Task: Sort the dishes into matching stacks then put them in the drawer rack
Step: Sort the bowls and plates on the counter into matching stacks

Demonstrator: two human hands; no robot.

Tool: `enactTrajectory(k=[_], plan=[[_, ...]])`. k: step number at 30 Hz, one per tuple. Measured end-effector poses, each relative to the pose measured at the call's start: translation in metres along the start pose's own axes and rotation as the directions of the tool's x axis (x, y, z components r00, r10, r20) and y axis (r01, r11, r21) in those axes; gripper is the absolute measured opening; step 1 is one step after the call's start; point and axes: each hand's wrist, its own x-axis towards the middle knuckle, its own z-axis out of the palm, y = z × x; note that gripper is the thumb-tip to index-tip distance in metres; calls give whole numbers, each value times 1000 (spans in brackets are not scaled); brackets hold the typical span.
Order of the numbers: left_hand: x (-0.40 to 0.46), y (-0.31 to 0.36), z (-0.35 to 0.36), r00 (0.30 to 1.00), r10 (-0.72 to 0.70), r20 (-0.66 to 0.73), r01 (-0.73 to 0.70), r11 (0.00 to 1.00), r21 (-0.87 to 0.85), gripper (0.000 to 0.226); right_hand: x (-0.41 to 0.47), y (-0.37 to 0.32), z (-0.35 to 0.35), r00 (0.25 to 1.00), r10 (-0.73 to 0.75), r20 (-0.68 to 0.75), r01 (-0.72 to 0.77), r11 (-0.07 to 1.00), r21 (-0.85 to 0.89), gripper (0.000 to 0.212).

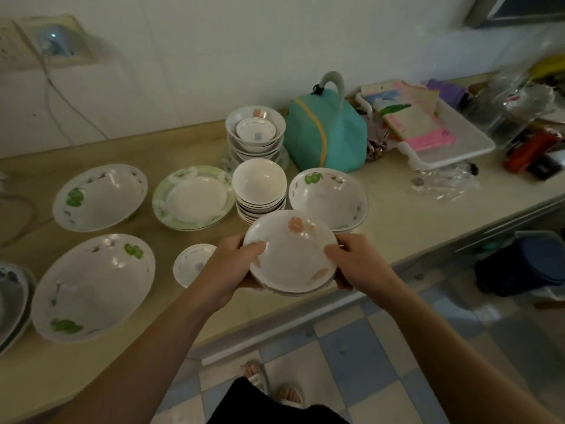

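Sorting looks partly done: big grape-pattern bowls (93, 287) lie unstacked on the counter (394, 215), plain bowls (260, 191) are stacked. Both hands, left (227, 267) and right (357, 264), grip pink-flowered dishes (290, 249) at the counter's edge; no drawer rack visible.

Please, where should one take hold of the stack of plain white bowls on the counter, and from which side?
Judging by its shape, grip the stack of plain white bowls low, at the bottom bowl's wall, with a hand on each side. The near side is blocked by the pink-flower dishes that the left hand and right hand hold.
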Motion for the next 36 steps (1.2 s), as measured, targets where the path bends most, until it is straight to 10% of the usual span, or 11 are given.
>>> enactTrajectory(k=[9, 36], plan=[[38, -18, -23, 988, 120, -94, -52, 846, 530, 10, 33, 32, 51, 995, 14, -104, -30, 988, -151, 18], [61, -24, -33, 970, 172, -174, 34, 608, 793, 37, 51, 32, 80, 988, -44, -149, -38, 860, -509, 32]])
